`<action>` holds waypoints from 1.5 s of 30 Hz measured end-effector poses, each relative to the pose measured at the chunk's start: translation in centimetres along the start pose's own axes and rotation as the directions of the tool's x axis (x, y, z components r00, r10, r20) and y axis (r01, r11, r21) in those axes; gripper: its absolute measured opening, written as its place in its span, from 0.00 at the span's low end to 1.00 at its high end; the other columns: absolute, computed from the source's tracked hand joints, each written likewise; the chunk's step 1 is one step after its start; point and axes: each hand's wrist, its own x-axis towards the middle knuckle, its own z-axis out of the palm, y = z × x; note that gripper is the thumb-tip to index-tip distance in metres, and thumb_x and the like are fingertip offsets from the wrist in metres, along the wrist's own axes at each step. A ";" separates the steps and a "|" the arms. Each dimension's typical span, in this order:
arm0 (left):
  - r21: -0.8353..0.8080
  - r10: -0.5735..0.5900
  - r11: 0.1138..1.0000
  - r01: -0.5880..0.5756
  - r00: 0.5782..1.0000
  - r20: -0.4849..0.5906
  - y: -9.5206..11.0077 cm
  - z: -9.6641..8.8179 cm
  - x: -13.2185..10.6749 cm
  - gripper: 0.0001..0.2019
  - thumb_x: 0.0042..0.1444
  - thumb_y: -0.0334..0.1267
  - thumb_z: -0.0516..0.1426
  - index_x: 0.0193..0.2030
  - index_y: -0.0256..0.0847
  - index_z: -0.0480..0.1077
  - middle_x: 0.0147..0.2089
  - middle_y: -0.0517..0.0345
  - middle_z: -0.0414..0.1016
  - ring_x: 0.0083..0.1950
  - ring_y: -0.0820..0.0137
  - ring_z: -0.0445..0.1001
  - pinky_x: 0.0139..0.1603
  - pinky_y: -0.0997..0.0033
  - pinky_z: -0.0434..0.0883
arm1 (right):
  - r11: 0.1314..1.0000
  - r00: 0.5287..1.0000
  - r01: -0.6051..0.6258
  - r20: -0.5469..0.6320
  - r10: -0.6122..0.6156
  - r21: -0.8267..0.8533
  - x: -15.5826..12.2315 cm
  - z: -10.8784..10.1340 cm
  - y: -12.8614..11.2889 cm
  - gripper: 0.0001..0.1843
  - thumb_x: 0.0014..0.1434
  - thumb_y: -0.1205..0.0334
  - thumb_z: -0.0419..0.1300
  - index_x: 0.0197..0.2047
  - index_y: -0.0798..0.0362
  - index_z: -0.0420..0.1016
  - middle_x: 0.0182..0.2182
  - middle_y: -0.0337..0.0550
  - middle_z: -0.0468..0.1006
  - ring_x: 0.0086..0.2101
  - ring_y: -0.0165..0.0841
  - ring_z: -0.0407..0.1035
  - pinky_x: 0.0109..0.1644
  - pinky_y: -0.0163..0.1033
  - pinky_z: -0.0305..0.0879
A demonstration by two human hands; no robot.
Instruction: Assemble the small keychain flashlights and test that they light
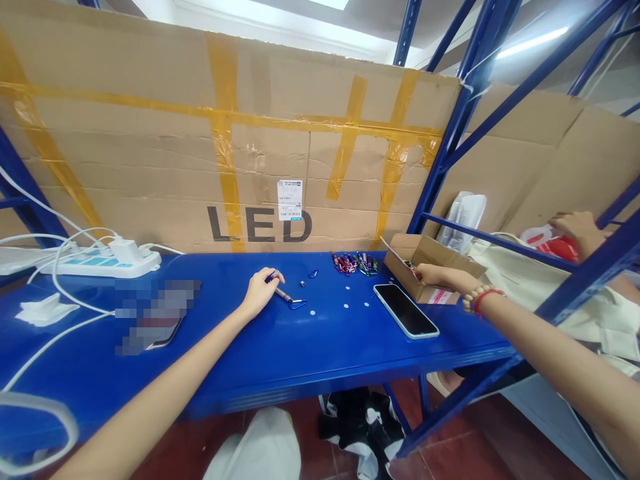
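Note:
My left hand [263, 288] rests on the blue tabletop, its fingers closed round one end of a slim keychain tube [283, 294], perhaps a small torch or laser pointer. A blue carabiner [299, 305] at the tube's other end lies on the table. Just beyond are a loose blue carabiner [313, 274] and a tiny metal piece [303, 284]. On the right, my right hand [434, 275] reaches into an open cardboard box [400, 270]; its fingertips are hidden among small colourful items.
A pile of coloured carabiner keychains [354, 264] lies at the back. Several small white discs [347, 306] dot the table near a phone [406, 311]. Leftward are a blurred-out phone [167, 333] and a cabled power strip [100, 262]. A blue post [450, 133] rises behind the box; another person's hand [580, 230] shows beyond.

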 end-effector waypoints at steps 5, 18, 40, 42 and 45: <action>-0.056 -0.011 0.998 0.012 1.000 0.020 0.4 0.1 -0.1 0.09 0.44 0.31 0.48 0.23 0.39 0.69 0.32 0.58 0.71 0.39 0.67 0.69 0.47 0.65 0.64 | 0.998 0.995 -0.002 0.097 0.008 -0.066 0.6 -1.6 -0.9 0.12 0.33 0.82 0.58 0.09 0.58 0.69 0.11 0.41 0.71 0.16 0.27 0.62 0.21 0.32 0.53; -0.262 0.148 0.963 -0.059 0.930 0.337 3.8 0.5 -1.6 0.09 0.49 0.34 0.52 0.25 0.38 0.74 0.34 0.55 0.71 0.38 0.69 0.70 0.41 0.70 0.66 | 0.708 0.945 0.315 -0.143 -0.293 0.632 -3.9 3.0 -15.8 0.17 0.47 0.51 0.63 0.36 0.55 0.80 0.31 0.45 0.81 0.31 0.36 0.75 0.39 0.40 0.72; -0.259 0.206 0.959 -0.115 0.911 0.356 3.7 0.5 -1.5 0.09 0.45 0.28 0.53 0.23 0.38 0.74 0.30 0.57 0.69 0.38 0.69 0.68 0.44 0.70 0.66 | 0.699 0.872 0.442 -0.089 -0.480 0.562 -5.9 6.2 -21.6 0.13 0.54 0.54 0.59 0.35 0.54 0.78 0.31 0.42 0.78 0.25 0.26 0.67 0.27 0.31 0.60; -0.275 0.205 0.955 -0.106 0.911 0.359 3.6 0.5 -1.4 0.07 0.46 0.29 0.53 0.23 0.37 0.73 0.29 0.58 0.68 0.36 0.70 0.68 0.41 0.71 0.66 | 0.715 0.808 0.575 -0.136 -0.573 0.399 -6.3 6.0 -21.5 0.12 0.56 0.55 0.58 0.35 0.51 0.79 0.33 0.41 0.77 0.26 0.25 0.67 0.28 0.31 0.59; -0.285 0.197 0.954 -0.092 0.910 0.365 3.4 0.5 -1.4 0.06 0.45 0.30 0.54 0.22 0.37 0.71 0.28 0.58 0.68 0.34 0.71 0.67 0.38 0.72 0.65 | 0.703 0.727 0.682 -0.085 -0.681 0.202 -6.8 5.8 -21.4 0.11 0.58 0.56 0.56 0.40 0.47 0.78 0.36 0.39 0.75 0.28 0.25 0.68 0.30 0.31 0.58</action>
